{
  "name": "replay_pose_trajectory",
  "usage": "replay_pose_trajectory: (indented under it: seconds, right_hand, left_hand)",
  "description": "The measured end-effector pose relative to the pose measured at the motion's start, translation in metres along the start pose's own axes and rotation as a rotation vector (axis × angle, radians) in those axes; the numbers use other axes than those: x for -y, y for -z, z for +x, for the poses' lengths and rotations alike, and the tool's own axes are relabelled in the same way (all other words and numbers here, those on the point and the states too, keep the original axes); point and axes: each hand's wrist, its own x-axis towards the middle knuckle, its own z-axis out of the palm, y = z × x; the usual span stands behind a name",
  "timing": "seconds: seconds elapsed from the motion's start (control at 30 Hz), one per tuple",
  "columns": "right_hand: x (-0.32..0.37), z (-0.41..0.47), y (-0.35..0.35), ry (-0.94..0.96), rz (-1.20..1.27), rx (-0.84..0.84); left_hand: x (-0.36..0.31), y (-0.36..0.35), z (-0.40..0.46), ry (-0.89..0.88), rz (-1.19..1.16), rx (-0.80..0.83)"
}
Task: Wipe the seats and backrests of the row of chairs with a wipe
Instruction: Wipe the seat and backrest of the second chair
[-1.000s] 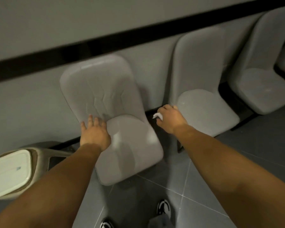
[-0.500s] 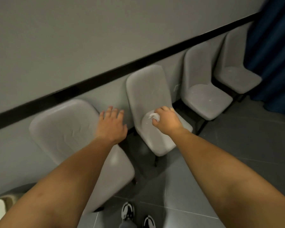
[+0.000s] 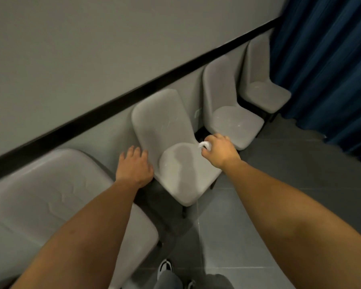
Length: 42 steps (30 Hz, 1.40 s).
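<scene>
Moved: since half a second back I see the view swung further right along the row; the right hand (image 3: 220, 152) has slid from the middle of the second chair's seat to that seat's far right edge, and the left hand (image 3: 134, 166) now sits in the gap between the first chair (image 3: 50, 205) and the second chair (image 3: 175, 142).
Right grip: fingers curled round a small white wipe (image 3: 204, 144), bunched, only a tuft showing past the knuckles.
Left grip: fingers straight and spread, holding nothing; I cannot tell whether the palm touches a chair edge or hangs just above the gap.
Wipe position: at the right rear corner of the second chair's seat, just beside the third chair (image 3: 233, 122).
Step in hand: I judge the second chair's seat is being wiped, the stroke at its right end.
Left to do: the second chair's backrest looks streaked, so I read it as not yet wiped; the third chair and fourth chair (image 3: 263, 94), by the blue curtain (image 3: 331, 69), show specks on their seats.
Next move: I'd carry the wipe up onto the backrest, pressing flat, then step right toward the third chair.
Floor: grey tiles (image 3: 279, 195); one shoe (image 3: 166, 268) shows at the bottom edge.
</scene>
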Motion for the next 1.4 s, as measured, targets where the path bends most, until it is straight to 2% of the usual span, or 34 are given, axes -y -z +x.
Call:
replay_pose_trajectory:
  seconds: [0.13, 0.4, 0.6, 0.7, 0.83, 1.07, 1.2, 1.4]
  right_hand:
    - [-0.020, 0.022, -0.012, -0.011, 0.026, 0.023]
    - [-0.112, 0.109, -0.008, 0.054, 0.006, 0.071]
    - [-0.167, 0.194, -0.003, 0.324, 0.027, 0.123]
    - [-0.189, 0.218, -0.005, 0.416, 0.028, 0.208]
    - [-0.200, 0.241, -0.010, 0.478, 0.138, 0.203]
    - [-0.191, 0.260, -0.062, 0.597, 0.134, 0.254]
    - [-0.183, 0.270, -0.115, 0.642, 0.116, 0.253]
    - [-0.169, 0.302, -0.227, 0.692, 0.135, 0.203]
  left_hand:
    - [-0.004, -0.012, 0.024, 0.005, -0.014, 0.066]
    - [-0.068, -0.019, 0.097, 0.067, -0.030, 0.013]
    - [-0.133, -0.039, 0.126, 0.314, -0.028, 0.060]
    - [-0.177, -0.039, 0.127, 0.350, -0.046, 0.056]
    - [-0.207, -0.031, 0.137, 0.410, -0.060, 0.015]
    - [-0.207, -0.051, 0.130, 0.536, -0.079, 0.030]
    - [-0.181, -0.099, 0.119, 0.633, -0.046, 0.086]
    - [-0.141, -0.191, 0.118, 0.669, -0.003, 0.052]
